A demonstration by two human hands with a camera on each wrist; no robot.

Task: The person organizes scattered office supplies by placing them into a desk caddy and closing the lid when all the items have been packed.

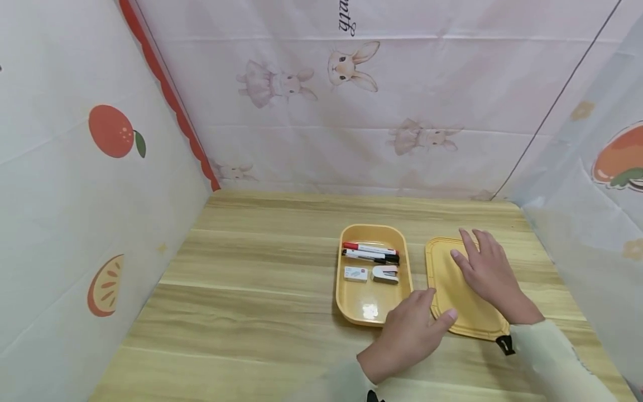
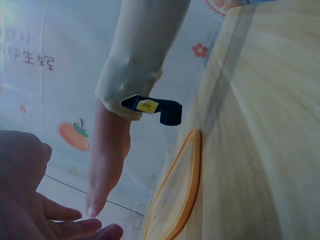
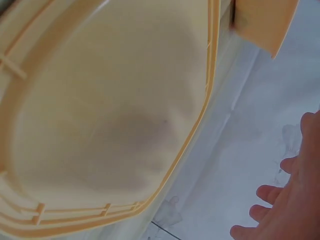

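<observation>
The right hand (image 1: 487, 271) lies flat, fingers straight and a little spread, on the upturned inner face of a flat, yellow plastic lid with rounded corners (image 1: 454, 301), which rests on the pale wooden table (image 1: 241, 290) just to the right of its box. The left hand (image 1: 409, 335) sits at the lid's near left corner, fingers loosely bent with the thumb touching the rim; from the head view it seems to rest there rather than grip, though the wrist views are too close and blurred to settle that. Just beside the lid, with a thin strip of table between them, stands an open, yellow, rounded-rectangular plastic box (image 1: 346, 301). Judging from how things lie, the box is already loaded and uncovered, and the lid has yet to be lifted, turned over and set on top, so the work looks to be somewhere past its middle. Inside the box I count four items: one white marker with a red cap (image 1: 369, 248), one white marker with a black cap (image 1: 370, 257) lying touching it along the far end, one small white box of staples (image 1: 355, 273) and one small pink-and-white stapler (image 1: 385, 274) side by side below them. The near half of the box floor is bare and glossy. That gives one box, one lid, two markers, one staple box, one stapler, and two hands.
</observation>
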